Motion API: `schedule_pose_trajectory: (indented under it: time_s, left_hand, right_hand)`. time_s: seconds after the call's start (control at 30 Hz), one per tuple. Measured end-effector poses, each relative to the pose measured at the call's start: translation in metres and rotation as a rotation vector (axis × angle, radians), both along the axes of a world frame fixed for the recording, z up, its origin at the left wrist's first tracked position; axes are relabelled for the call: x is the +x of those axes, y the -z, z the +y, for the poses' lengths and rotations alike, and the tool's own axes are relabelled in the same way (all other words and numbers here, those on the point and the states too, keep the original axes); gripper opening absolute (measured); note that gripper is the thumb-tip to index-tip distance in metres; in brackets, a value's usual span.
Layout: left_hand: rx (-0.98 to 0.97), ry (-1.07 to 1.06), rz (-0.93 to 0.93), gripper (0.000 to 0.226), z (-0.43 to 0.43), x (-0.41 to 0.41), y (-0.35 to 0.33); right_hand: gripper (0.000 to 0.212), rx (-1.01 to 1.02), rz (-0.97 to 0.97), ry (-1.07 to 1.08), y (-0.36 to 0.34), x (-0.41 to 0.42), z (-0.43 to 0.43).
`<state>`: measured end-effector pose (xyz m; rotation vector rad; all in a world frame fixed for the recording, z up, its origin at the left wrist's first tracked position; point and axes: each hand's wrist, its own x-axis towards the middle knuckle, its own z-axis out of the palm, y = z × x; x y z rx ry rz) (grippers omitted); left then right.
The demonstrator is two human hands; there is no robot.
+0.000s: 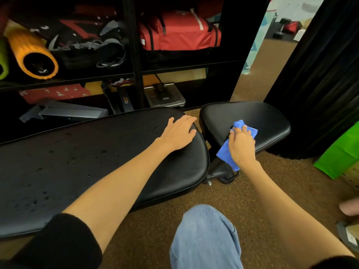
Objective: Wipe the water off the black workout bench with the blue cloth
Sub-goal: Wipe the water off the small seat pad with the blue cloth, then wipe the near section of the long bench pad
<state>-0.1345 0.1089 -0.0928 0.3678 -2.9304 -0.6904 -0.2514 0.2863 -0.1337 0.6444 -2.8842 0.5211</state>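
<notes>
Item, far left: a green roller (2, 62) and an orange foam roller (33, 53) are lying on the upper level of a black shelf (134, 55), beside a tangle of dark gear and straps. Below them, a grey metal part (64, 113) is resting on the floor under the shelf. In front, the long black pad of the desk (97, 171) is stretching from the left edge toward the middle, and water drops (71, 158) are sitting scattered over its left and middle surface. The left hand (178, 133) is lying palm down on the right end of this pad, fingers straight and slightly spread, holding nothing. Behind it, a red bag (180, 33) is occupying the upper shelf and a flat scale (165, 96) is sitting on the lower level. Near the bottom centre, a knee in light blue jeans (206, 235) is showing above the brown carpet (194, 195). The blue cloth (224, 154) is lying on the near left edge of the seat pad (252, 113), its lower end hanging over that edge. The right hand (241, 144) is pressing down on it, fingers curled over the bunched fabric. Far right, a black curtain (320, 74) is hanging, and a green bag (340, 156) is standing on the carpet.
</notes>
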Motion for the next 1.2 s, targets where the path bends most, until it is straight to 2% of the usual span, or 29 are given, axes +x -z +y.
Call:
schedule_pose_trajectory:
  time_s: [0.13,0.3,0.4,0.57,0.7,0.8,0.87,1.2]
  left_hand:
    - [0.175,-0.059,0.09,0.042,-0.01,0.037,-0.011]
    - [0.331,-0.109,0.178,0.036,-0.026,0.073,-0.024]
    - [0.422,-0.139,0.18,0.037,-0.028,0.091,-0.031]
    - [0.397,-0.139,0.113,0.037,-0.038,0.129,-0.023]
    - [0.202,-0.149,0.013,0.04,-0.046,0.16,-0.013]
    - [0.068,-0.146,0.008,0.043,-0.051,0.175,-0.006]
    - [0.008,-0.138,0.009,0.044,-0.05,0.182,0.002]
    - [-0.218,-0.166,0.034,0.047,-0.049,0.181,0.02]
  right_hand:
    - [0.034,-0.333,-0.204,-0.086,-0.031,0.033,-0.004]
    - [0.032,-0.547,-0.461,0.028,-0.066,0.069,-0.032]
    - [0.028,-0.656,-0.54,0.025,-0.078,0.089,-0.051]
    - [0.024,-0.527,-0.411,-0.124,-0.092,0.117,-0.074]
    - [0.032,-0.372,-0.359,-0.203,-0.084,0.127,-0.074]
    - [0.046,-0.273,-0.375,-0.217,-0.077,0.13,-0.074]
    - [0.046,-0.214,-0.388,-0.236,-0.068,0.134,-0.073]
    - [0.041,-0.208,-0.284,-0.229,-0.06,0.12,-0.083]
